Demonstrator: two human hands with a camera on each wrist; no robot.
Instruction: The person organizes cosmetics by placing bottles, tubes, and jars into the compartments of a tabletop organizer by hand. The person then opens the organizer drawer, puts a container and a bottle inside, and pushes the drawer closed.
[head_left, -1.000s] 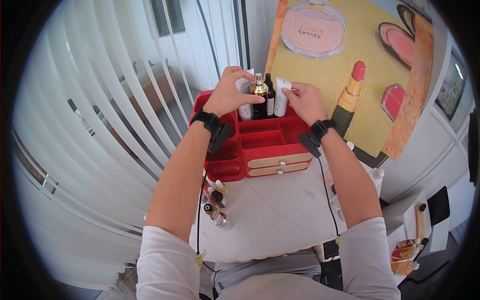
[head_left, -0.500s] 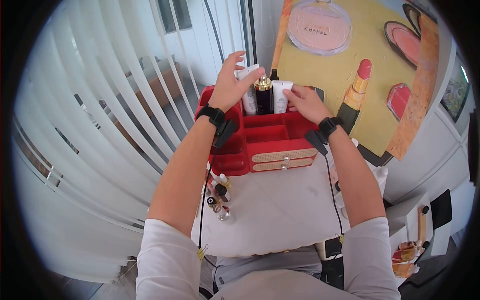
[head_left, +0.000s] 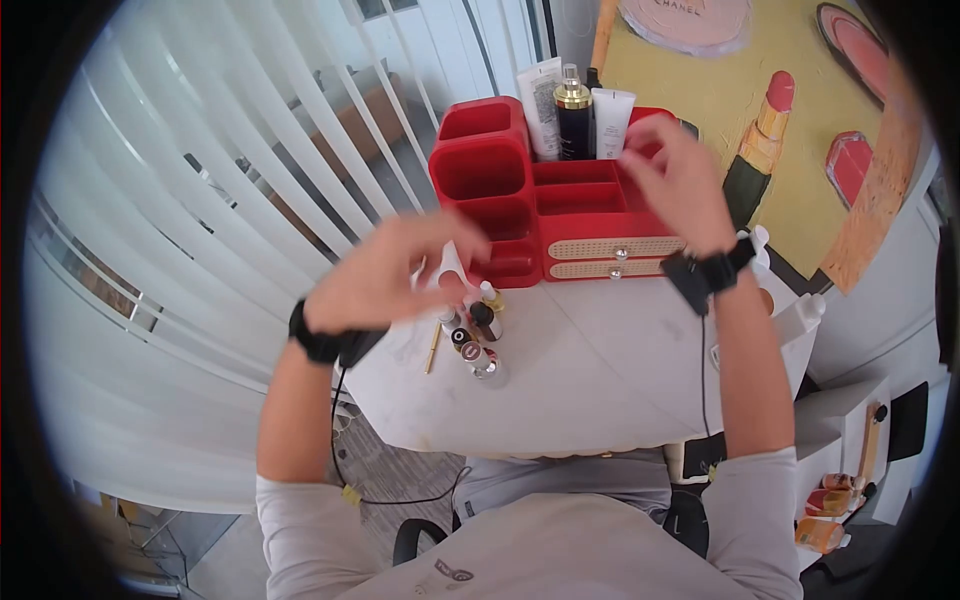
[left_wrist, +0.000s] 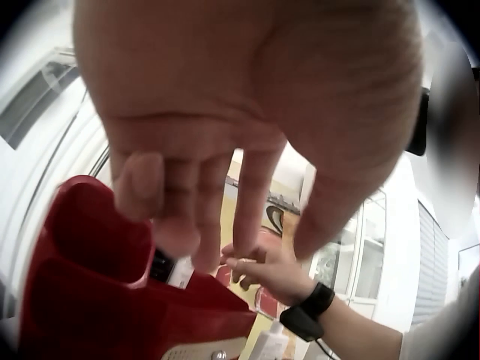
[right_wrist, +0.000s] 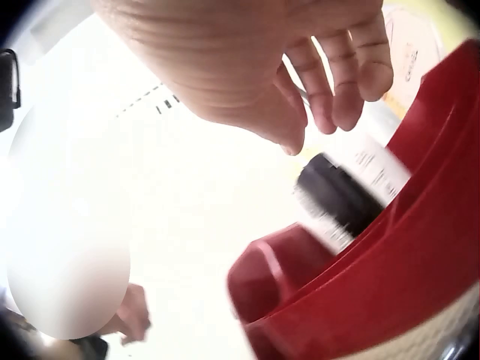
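My left hand (head_left: 395, 270), blurred, hovers with loose fingers beside a group of small bottles (head_left: 486, 320) on the table. In the left wrist view its fingers hang apart with nothing between them. My right hand (head_left: 685, 180) is over the right side of a red organizer (head_left: 600, 226), its loosely bent fingers close to a short white tube (head_left: 612, 125). The right wrist view shows that hand holding nothing. A taller white tube (head_left: 541, 115) and a dark bottle with a gold collar (head_left: 574, 130) stand upright in the organizer's back row. Another black-topped bottle is mostly hidden behind them.
The organizer's left side has several open compartments, and two woven-front drawers (head_left: 615, 250) sit below. A thin gold stick (head_left: 432, 350) lies on the white table (head_left: 590, 370). White bottles (head_left: 797, 318) stand at the table's right edge. A painting (head_left: 800, 150) leans behind.
My left hand has left the dark bottle and moved down and left toward the small bottles. My right hand has let go of the short white tube. The head view has shifted.
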